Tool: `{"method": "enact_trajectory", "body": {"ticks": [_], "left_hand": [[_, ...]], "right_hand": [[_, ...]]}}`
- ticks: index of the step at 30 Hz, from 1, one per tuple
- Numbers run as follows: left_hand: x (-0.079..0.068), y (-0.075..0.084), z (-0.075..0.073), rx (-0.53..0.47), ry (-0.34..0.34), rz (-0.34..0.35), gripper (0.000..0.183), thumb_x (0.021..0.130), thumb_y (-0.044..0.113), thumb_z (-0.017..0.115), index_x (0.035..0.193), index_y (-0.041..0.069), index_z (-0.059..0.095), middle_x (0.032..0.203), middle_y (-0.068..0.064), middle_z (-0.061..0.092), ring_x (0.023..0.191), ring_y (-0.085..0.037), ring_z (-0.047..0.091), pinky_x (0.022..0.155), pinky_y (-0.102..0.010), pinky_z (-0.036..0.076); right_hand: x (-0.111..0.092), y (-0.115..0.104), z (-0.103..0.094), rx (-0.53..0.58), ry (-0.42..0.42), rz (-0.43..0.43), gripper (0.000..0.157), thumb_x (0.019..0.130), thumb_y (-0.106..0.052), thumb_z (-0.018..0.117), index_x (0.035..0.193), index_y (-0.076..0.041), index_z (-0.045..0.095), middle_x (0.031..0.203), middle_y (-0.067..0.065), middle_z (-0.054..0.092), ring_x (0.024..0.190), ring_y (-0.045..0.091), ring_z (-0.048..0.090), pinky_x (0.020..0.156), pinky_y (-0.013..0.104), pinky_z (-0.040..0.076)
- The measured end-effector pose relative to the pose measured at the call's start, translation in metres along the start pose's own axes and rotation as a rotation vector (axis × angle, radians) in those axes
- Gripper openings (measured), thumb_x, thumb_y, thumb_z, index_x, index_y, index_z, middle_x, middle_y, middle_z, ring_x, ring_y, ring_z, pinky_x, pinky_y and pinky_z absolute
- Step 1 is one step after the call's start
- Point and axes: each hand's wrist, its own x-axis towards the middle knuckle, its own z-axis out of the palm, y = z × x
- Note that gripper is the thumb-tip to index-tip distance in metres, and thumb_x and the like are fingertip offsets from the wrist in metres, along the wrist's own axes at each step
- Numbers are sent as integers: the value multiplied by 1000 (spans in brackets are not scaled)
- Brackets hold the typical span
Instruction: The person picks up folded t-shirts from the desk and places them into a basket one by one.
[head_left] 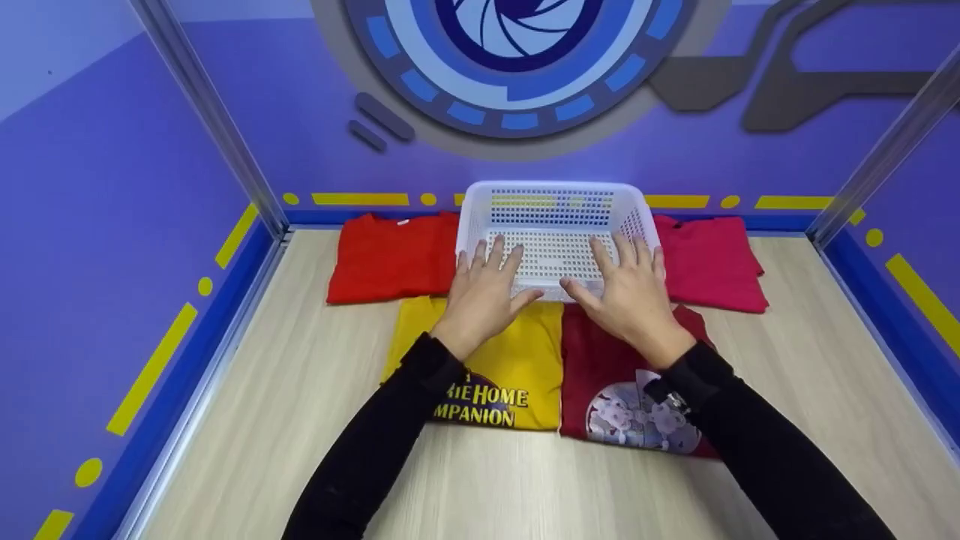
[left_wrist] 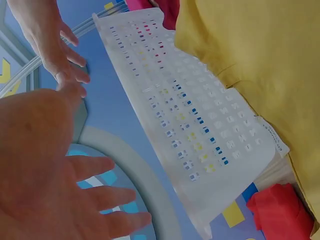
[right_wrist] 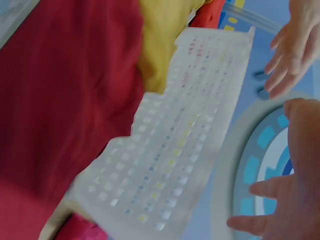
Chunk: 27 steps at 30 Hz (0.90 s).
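My left hand (head_left: 484,300) hovers with fingers spread above the near left side of a white plastic basket (head_left: 555,185). Opposite it, my right hand (head_left: 631,296) is held the same way over the basket's near right side. Neither hand grips anything. In front of the basket lie two folded T-shirts, a yellow one (head_left: 525,360) with printed lettering below my left hand and a dark red one (head_left: 592,352) with a pale round print below my right. Both wrist views show the basket's perforated wall beside the shirts, with the fingers extended apart from it.
A folded orange-red shirt (head_left: 394,259) lies left of the basket, and a folded pink shirt (head_left: 712,262) lies to its right. The wooden table (head_left: 300,420) is bounded by a patterned back wall (head_left: 285,112) and blue side panels.
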Motion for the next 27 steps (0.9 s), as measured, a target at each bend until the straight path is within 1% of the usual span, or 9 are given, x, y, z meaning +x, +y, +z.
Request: {"method": "enact_trajectory", "body": {"ticks": [3, 6, 8, 10, 14, 18, 24, 25, 27], "left_hand": [[-4, -3, -2, -34, 121, 76, 67, 112, 59, 56, 162, 14, 56, 169, -15, 54, 155, -37, 55, 129, -59, 43], [-9, -8, -2, -112, 269, 136, 44, 112, 46, 63, 138, 12, 74, 141, -10, 77, 128, -31, 76, 111, -50, 59], [-13, -13, -1, -166, 340, 157, 31, 112, 38, 65, 122, 12, 79, 121, -6, 84, 109, -28, 81, 97, -45, 64], [-17, -19, -1, -199, 364, 164, 26, 112, 35, 66, 109, 13, 79, 102, -4, 83, 91, -25, 80, 84, -41, 64], [-21, -36, 1, -225, 296, 133, 27, 112, 33, 65, 96, 14, 76, 81, -2, 72, 72, -21, 68, 67, -32, 55], [-24, -60, 7, -238, 165, 28, 28, 111, 33, 65, 93, 15, 77, 75, -2, 64, 71, -22, 63, 67, -34, 47], [-28, -107, 20, -329, -39, -146, 23, 109, 27, 67, 115, 11, 82, 109, -9, 80, 99, -31, 70, 96, -47, 59], [-26, -124, 33, -349, -54, -147, 25, 109, 28, 66, 117, 11, 82, 113, -9, 80, 103, -30, 71, 99, -47, 59], [-29, -133, 36, -349, -106, -188, 26, 109, 24, 66, 122, 8, 81, 118, -12, 79, 107, -32, 70, 105, -48, 59]], "right_hand": [[-4, -8, -1, 12, 80, -65, 79, 102, -63, 68, 157, -7, 60, 162, 30, 51, 151, 58, 43, 128, 79, 25], [-6, -16, -1, 57, 161, -146, 53, 104, -45, 73, 136, -2, 72, 138, 26, 62, 130, 51, 55, 117, 67, 42], [-7, -21, 1, 94, 191, -202, 37, 104, -34, 74, 121, -1, 74, 121, 23, 65, 115, 47, 59, 105, 60, 48], [-8, -26, 4, 120, 180, -248, 27, 104, -28, 73, 111, -2, 75, 109, 19, 66, 104, 43, 62, 95, 54, 54], [-10, -34, 16, 129, 101, -296, 21, 105, -24, 72, 104, -4, 76, 94, 13, 69, 87, 35, 69, 79, 49, 61], [-9, -41, 32, 105, 26, -311, 18, 102, -21, 74, 100, -3, 79, 87, 13, 73, 78, 35, 72, 70, 52, 61], [-6, -48, 51, 56, -74, -244, 20, 98, -16, 78, 82, -4, 75, 81, 16, 74, 74, 40, 72, 68, 56, 60], [-5, -49, 54, 47, -95, -223, 23, 98, -16, 77, 79, -4, 73, 79, 16, 73, 73, 41, 72, 67, 57, 60], [-5, -49, 59, 25, -142, -180, 27, 100, -17, 75, 76, -5, 70, 79, 18, 72, 73, 42, 72, 67, 58, 60]]}}
